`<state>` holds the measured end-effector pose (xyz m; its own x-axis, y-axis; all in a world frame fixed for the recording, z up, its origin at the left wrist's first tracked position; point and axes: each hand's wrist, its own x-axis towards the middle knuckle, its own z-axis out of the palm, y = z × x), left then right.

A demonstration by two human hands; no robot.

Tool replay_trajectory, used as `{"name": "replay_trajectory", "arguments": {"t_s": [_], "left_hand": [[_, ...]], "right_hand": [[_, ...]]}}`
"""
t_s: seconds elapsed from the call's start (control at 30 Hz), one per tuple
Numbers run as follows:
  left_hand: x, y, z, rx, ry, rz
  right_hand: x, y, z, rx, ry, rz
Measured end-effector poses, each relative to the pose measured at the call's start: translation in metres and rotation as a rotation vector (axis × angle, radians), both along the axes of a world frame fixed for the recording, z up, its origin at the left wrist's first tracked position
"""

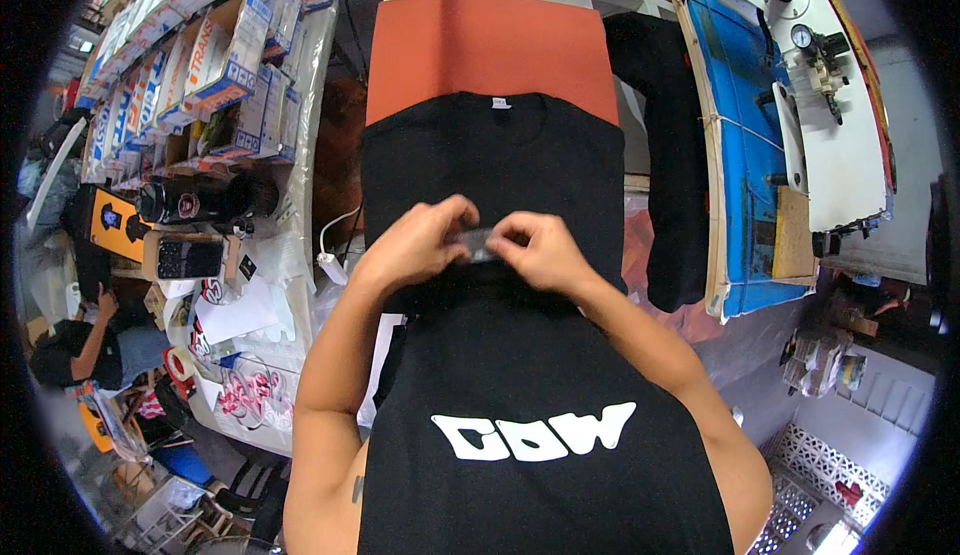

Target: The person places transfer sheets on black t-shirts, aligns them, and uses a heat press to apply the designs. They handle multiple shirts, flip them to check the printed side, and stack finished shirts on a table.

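A black T-shirt [490, 155] is spread over an orange padded board [485, 50], its neckline toward the far end. Over the middle of the shirt, my left hand [430, 240] and my right hand [530, 250] are pinched on either side of a small grey, translucent piece [480, 243], blurred and too unclear to name. Both hands have their fingers curled around its ends, close to the front of my own black top.
Stacked boxes [205, 65], a black cylinder [185, 198] and papers [240, 310] crowd the left table. Folded black fabric [665, 165] hangs right, beside a blue-covered frame [720, 65] and white machine. Another person [75, 350] is at far left.
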<state>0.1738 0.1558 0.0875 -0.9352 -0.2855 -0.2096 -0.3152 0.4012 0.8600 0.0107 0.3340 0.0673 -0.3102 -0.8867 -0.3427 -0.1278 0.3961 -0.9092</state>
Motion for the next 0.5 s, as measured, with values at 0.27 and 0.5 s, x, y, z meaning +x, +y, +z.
{"name": "replay_trajectory", "arguments": {"t_s": [0.27, 0.5], "left_hand": [[-0.097, -0.067, -0.056, -0.805, 0.296, 0.239], [-0.095, -0.063, -0.076, -0.806, 0.301, 0.179]], "right_hand": [[-0.086, -0.066, -0.024, 0.089, 0.251, -0.361], [-0.093, -0.096, -0.021, 0.119, 0.367, -0.375]]}}
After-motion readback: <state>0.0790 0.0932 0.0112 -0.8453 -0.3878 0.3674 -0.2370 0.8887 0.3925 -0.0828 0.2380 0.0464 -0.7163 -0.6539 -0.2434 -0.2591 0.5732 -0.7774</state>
